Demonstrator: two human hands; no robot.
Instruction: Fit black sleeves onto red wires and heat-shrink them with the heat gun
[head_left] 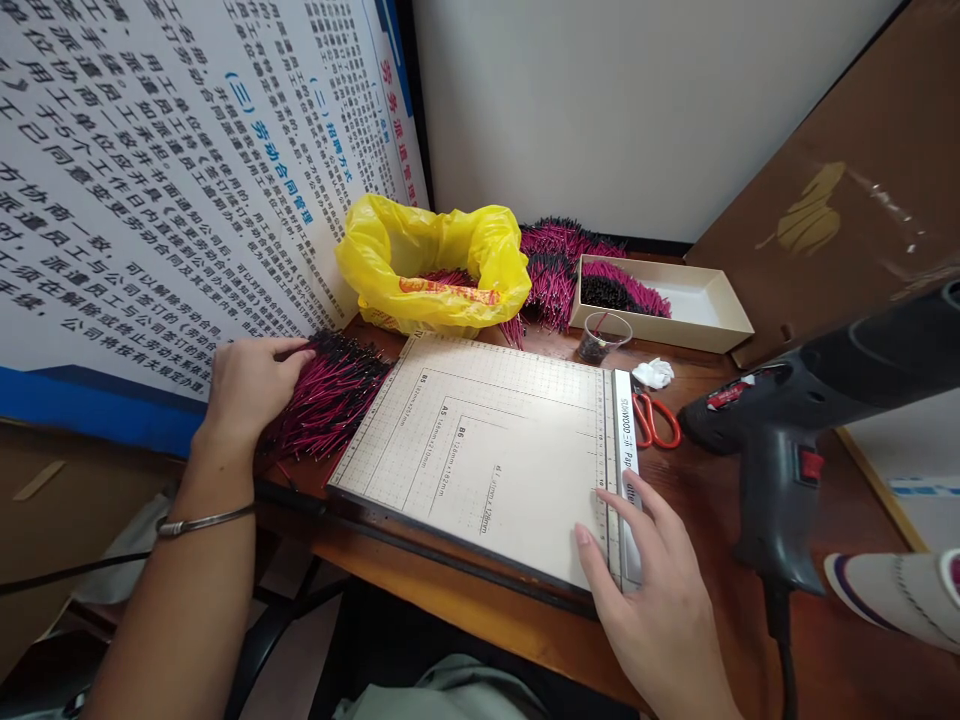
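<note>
While the right fingers point(630, 515) spread on the white gridded trimmer point(465, 450), thin magenta-and-black wires point(334, 392) touch the left fingers point(292, 368), whose pinch is unclear.

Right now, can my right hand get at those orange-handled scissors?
Probably yes: your right hand is on the paper cutter, and the scissors lie just past its right edge, handles uncovered, though the heat gun sits close beside them.

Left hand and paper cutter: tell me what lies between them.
The head view shows a pile of pink-and-black wires between the left hand and the paper cutter.
</note>
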